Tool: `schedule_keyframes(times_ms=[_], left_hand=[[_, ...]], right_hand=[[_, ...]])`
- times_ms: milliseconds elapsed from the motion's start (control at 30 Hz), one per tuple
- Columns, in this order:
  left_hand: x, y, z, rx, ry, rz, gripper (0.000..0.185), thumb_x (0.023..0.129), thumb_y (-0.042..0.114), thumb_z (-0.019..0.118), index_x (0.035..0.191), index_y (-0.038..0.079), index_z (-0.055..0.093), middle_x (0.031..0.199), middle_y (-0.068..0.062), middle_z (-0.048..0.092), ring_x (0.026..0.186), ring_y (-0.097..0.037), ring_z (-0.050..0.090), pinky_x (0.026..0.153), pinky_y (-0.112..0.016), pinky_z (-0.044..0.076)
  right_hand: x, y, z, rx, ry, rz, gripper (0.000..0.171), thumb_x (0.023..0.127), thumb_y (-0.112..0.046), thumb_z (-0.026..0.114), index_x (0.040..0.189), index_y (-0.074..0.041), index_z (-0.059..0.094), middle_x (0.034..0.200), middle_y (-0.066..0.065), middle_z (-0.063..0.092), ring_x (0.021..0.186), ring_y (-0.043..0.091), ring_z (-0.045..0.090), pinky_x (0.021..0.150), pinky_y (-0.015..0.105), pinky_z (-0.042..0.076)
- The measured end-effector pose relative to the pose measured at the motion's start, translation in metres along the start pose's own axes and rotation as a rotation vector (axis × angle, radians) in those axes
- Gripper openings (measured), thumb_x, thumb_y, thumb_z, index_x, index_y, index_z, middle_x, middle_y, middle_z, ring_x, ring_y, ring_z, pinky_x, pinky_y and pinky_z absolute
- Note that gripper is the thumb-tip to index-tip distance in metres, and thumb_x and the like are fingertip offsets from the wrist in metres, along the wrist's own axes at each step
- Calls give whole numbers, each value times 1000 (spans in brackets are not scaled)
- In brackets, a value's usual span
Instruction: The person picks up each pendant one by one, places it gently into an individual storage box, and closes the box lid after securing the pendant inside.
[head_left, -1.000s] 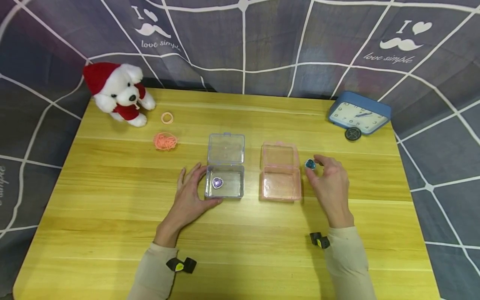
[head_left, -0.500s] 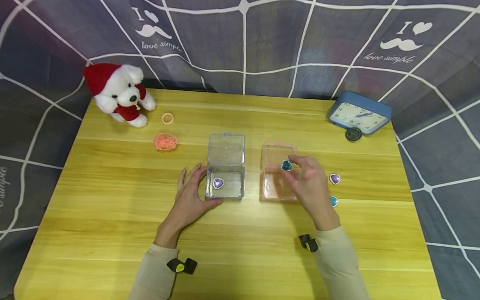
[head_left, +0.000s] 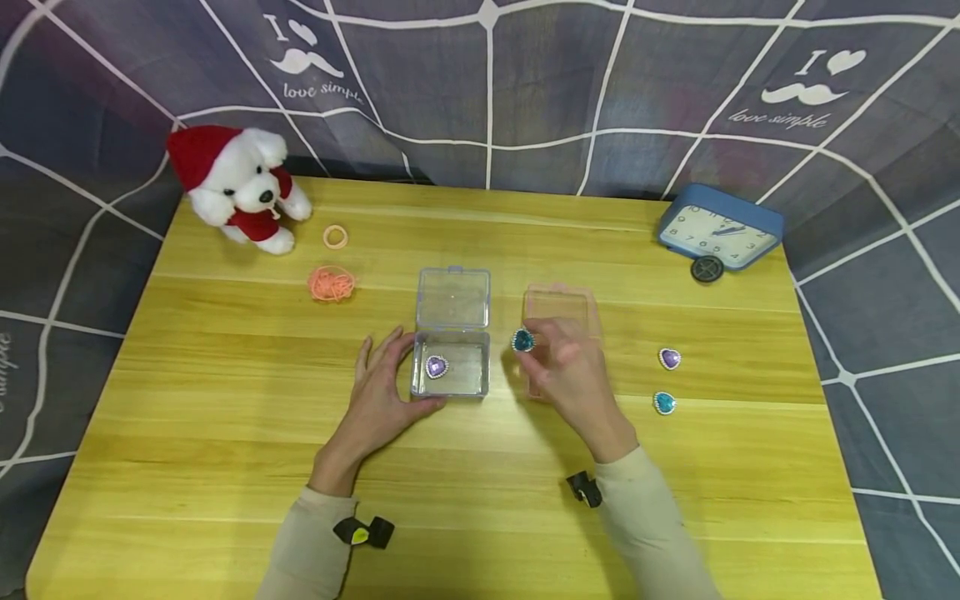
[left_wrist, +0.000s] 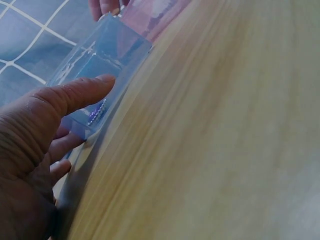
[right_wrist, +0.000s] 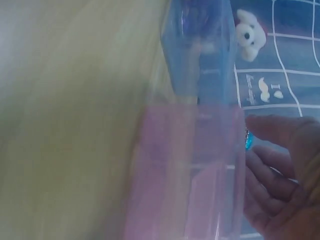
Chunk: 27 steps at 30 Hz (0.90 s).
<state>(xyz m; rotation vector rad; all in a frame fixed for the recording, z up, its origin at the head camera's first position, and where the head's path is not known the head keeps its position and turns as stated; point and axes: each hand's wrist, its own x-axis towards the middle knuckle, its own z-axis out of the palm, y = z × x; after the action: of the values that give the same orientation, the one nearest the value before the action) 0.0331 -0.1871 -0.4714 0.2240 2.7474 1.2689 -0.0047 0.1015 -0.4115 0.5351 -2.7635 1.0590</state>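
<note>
My right hand (head_left: 534,346) pinches a teal heart-shaped gem (head_left: 522,340) in its fingertips, held over the gap between two open boxes. The clear box (head_left: 450,367) holds a purple heart gem (head_left: 436,366). My left hand (head_left: 397,375) rests against that box's left side, fingers straight and thumb along its front. The pink box (head_left: 558,307) stands to the right, its base mostly hidden by my right hand. In the right wrist view the teal gem (right_wrist: 247,140) sits at my fingertips beside the pink box (right_wrist: 190,165). In the left wrist view my thumb (left_wrist: 75,95) touches the clear box (left_wrist: 100,65).
A purple gem (head_left: 670,358) and a teal gem (head_left: 663,403) lie on the wooden table (head_left: 225,433) to the right. A plush dog (head_left: 236,187), a rubber ring (head_left: 335,237) and orange bands (head_left: 331,283) sit back left. A blue clock (head_left: 720,227) stands back right.
My right hand has carried the teal gem leftward from the right of the pink box, across it, to the gap beside the clear box. The left hand has not moved.
</note>
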Motion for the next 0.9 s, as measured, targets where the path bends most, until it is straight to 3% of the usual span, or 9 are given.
schedule_keyframes(times_ms=[133, 333, 900], left_hand=[[-1, -1, 0, 1, 2, 2, 102, 72, 34, 98, 156, 9, 45, 157, -16, 54, 160, -31, 24, 131, -50, -8], [-1, -2, 0, 15, 7, 4, 102, 73, 35, 97, 156, 10, 44, 156, -16, 55, 160, -31, 25, 131, -50, -8], [-1, -2, 1, 16, -2, 4, 101, 76, 36, 96, 157, 9, 43, 156, -18, 54, 160, -31, 23, 131, -50, -9]], right_hand=[[4, -9, 8, -35, -31, -50, 41, 83, -10, 90, 118, 5, 74, 101, 14, 75, 86, 27, 68, 79, 38, 60], [7, -19, 20, -28, -70, -112, 42, 83, -11, 90, 118, 5, 74, 113, 16, 77, 100, 30, 70, 86, 39, 61], [7, -37, 39, -42, -110, -211, 41, 82, -13, 92, 117, 1, 75, 111, 14, 77, 93, 23, 68, 74, 30, 61]])
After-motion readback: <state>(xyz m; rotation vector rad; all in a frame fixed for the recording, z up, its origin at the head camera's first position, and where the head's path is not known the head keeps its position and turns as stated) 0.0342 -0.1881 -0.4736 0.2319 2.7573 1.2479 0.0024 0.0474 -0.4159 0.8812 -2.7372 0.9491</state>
